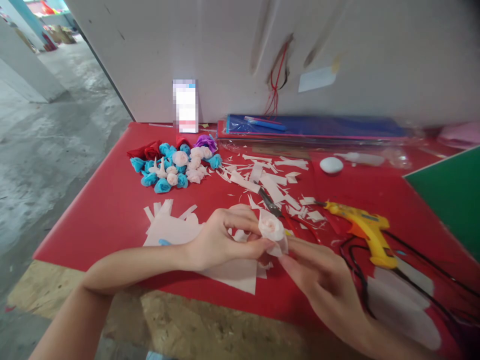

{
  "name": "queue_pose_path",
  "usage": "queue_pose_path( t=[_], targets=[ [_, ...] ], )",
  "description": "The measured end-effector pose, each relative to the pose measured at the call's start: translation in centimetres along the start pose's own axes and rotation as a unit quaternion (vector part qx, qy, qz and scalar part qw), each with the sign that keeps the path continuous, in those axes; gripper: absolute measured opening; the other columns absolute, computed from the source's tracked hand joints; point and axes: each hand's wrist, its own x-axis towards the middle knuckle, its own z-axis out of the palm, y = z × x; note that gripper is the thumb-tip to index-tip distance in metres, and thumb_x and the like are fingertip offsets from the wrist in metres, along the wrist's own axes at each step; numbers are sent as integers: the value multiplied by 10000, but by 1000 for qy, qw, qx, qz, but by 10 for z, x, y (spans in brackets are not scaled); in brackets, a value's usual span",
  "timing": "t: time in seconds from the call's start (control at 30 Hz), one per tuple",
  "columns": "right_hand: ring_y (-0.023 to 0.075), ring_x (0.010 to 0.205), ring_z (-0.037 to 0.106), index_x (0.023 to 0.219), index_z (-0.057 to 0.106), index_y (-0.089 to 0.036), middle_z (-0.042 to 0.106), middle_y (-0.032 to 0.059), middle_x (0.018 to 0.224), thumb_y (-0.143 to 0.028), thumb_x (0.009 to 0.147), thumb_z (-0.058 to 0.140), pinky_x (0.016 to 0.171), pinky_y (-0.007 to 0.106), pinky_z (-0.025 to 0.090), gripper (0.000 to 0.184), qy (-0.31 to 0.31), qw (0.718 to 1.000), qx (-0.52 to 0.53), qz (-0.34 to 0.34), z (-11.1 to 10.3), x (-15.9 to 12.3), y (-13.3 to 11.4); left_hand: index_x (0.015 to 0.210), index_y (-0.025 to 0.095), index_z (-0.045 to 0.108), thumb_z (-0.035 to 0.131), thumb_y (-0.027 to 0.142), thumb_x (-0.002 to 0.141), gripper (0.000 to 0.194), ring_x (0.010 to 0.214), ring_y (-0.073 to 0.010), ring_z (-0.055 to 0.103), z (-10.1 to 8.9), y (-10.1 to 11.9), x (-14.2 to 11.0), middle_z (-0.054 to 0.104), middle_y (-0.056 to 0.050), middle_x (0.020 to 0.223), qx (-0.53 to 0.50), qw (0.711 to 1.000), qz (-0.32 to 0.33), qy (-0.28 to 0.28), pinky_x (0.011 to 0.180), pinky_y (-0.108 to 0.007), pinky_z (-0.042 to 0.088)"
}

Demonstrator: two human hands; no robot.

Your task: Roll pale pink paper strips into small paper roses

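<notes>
A white paper rose (271,227) with rolled petals is held between both hands above the red tabletop. My left hand (228,240) grips it from the left, thumb and fingers closed on its base. From the right, the fingers of my right hand (322,272) pinch its lower outer petal. Beneath the hands lie white paper sheets (240,277). Just behind the rose are scissors (270,202) with red handles, among white paper scraps (273,187). A yellow glue gun (369,232) rests to the right of my right hand.
Finished blue, white, red and purple paper flowers (172,165) cluster at the back left. A lit phone (186,106) leans on the wall behind them. Blue sheets in plastic (318,126) lie along the back. Black cable (360,280) and a green board (450,200) are on the right.
</notes>
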Motion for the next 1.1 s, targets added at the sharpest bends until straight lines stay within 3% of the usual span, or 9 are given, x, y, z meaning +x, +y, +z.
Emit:
queue_pose_path(
  t=[0.13,0.33,0.57,0.67,0.8,0.93,1.1],
  targets=[
    [133,499,629,714,651,-227,687,-18,628,-151,738,566,465,182,516,116,-3,1000,12,-2,0,-1,1,694,57,674,590,156,708,131,671,-150,484,1,-2,0,601,-83,633,16,1000,12,-4,640,-301,416],
    [104,505,631,666,656,-228,688,-38,612,-67,755,507,494,143,513,237,-16,997,69,31,1,-1,1,686,69,679,603,125,693,95,622,-131,453,0,-8,1,591,-60,595,-11,999,43,-31,611,-288,393],
    [101,477,612,620,643,-216,666,-35,566,-99,772,493,480,149,500,244,-43,993,93,61,1,-2,4,743,48,688,604,105,698,111,621,-125,431,1,-8,1,605,-72,597,-11,998,32,-45,602,-272,379],
    [101,470,606,610,609,-210,654,-33,561,-92,761,478,467,152,488,232,-19,998,47,33,3,-4,4,652,62,681,593,97,693,103,589,-115,446,4,-12,-1,609,-70,576,5,997,79,-4,643,-288,380],
    [116,492,606,614,552,-200,609,-21,530,-119,774,458,462,174,462,202,17,996,-88,-12,8,-9,5,596,105,665,588,121,687,120,573,-108,447,9,-18,-4,618,-52,574,31,992,111,52,652,-293,383],
    [131,470,590,592,498,-194,574,-2,485,-152,823,406,454,209,428,253,25,979,-192,-68,12,-14,7,593,122,655,576,129,685,122,553,-95,423,13,-21,-6,581,-13,542,42,989,116,79,645,-284,379],
    [115,426,540,672,496,-182,558,-5,489,-132,848,389,455,215,402,213,40,964,-237,-115,16,-16,11,589,120,642,596,167,688,119,559,-104,441,16,-27,-6,587,-18,544,16,989,101,102,680,-307,383]
  ],
)
